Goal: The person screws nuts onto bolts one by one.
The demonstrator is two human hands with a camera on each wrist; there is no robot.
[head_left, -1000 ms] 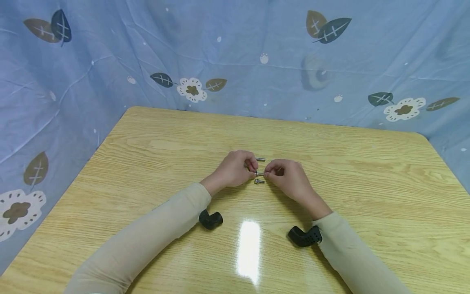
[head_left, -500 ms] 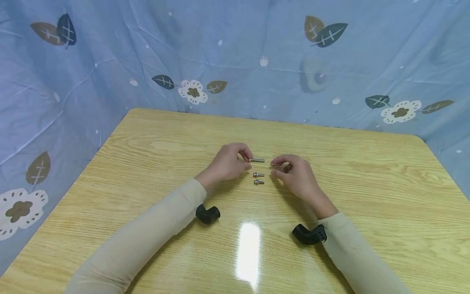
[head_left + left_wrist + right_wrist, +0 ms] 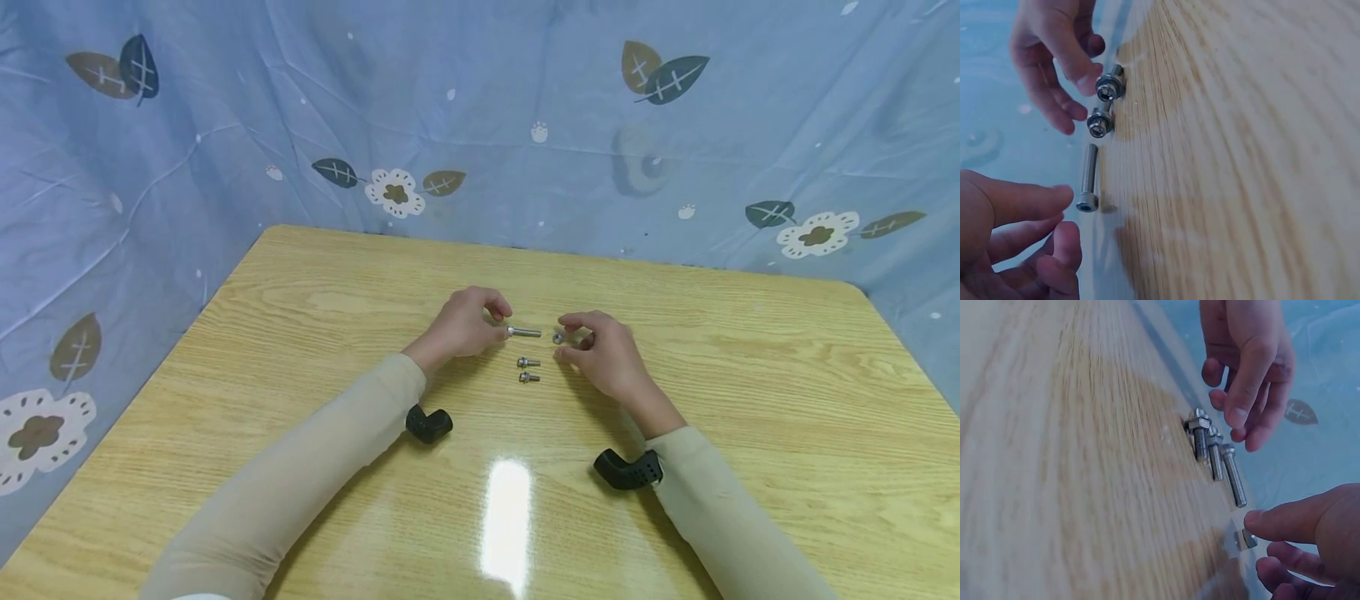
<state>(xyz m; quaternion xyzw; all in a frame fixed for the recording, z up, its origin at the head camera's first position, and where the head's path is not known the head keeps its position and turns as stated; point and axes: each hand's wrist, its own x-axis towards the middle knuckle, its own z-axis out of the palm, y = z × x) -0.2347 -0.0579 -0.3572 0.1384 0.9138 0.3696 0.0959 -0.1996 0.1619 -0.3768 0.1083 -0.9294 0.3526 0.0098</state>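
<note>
A long socket-head bolt (image 3: 525, 332) lies on the table, its head toward my left hand (image 3: 467, 323). Relaxed and holding nothing, that hand has its thumb beside the bolt head, with a small gap in the left wrist view. A loose nut (image 3: 557, 337) sits off the bolt's threaded end, between the parted thumb and index finger of my right hand (image 3: 602, 348). In the right wrist view the nut (image 3: 1249, 538) is just below the thumb tip; whether they touch I cannot tell. Two shorter bolts (image 3: 528, 362) (image 3: 529, 377), each with a nut on it, lie nearer me.
The wooden table (image 3: 360, 517) has a bright light reflection (image 3: 507, 517) in front of the bolts. A blue patterned cloth (image 3: 480, 108) hangs along the table's back and left sides. Black curved mounts (image 3: 429, 425) (image 3: 628, 471) are on both wrists.
Both hands have left the middle short bolt and moved farther back to the long bolt and loose nut. The left fingers have uncovered the long bolt's head, and the nut now shows between the right fingers.
</note>
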